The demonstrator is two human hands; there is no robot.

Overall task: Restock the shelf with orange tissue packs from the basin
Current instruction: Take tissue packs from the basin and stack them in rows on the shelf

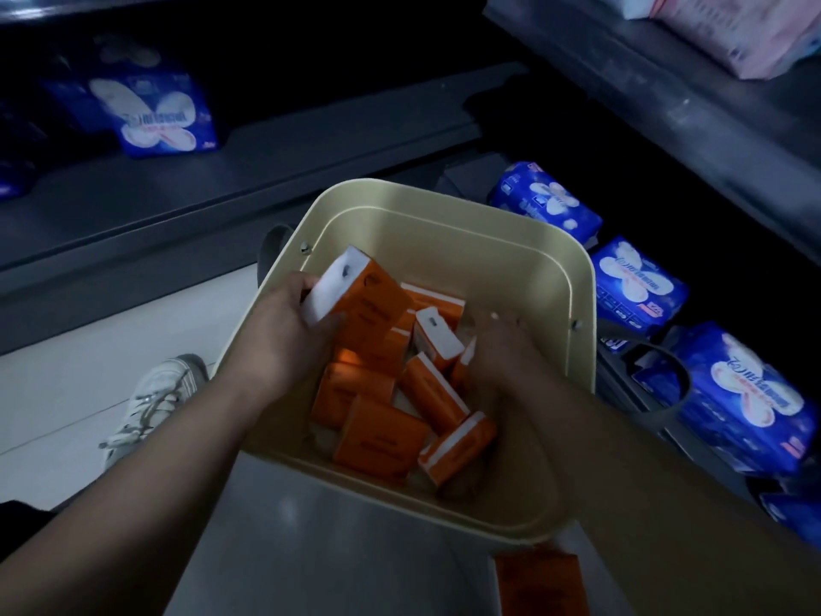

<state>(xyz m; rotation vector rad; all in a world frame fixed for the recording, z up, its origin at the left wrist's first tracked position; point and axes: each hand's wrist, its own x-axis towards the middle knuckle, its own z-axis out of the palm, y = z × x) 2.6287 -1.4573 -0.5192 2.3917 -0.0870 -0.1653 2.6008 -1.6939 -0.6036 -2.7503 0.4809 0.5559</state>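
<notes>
A cream basin (448,224) sits in front of me with several orange tissue packs (377,437) loose inside it. My left hand (284,331) grips one orange pack (355,291) by its white end and holds it tilted above the pile. My right hand (502,349) is down inside the basin at the right, palm down over the packs; its fingers are blurred, and whether it holds a pack cannot be told. A dark grey shelf (275,157) runs behind the basin on the left.
Blue packs (160,113) stand on the left shelf. More blue packs (635,282) line the lower right shelf, pink packs (733,33) lie above. One orange pack (542,580) lies outside the basin at the bottom. A white shoe (151,402) rests on the pale floor.
</notes>
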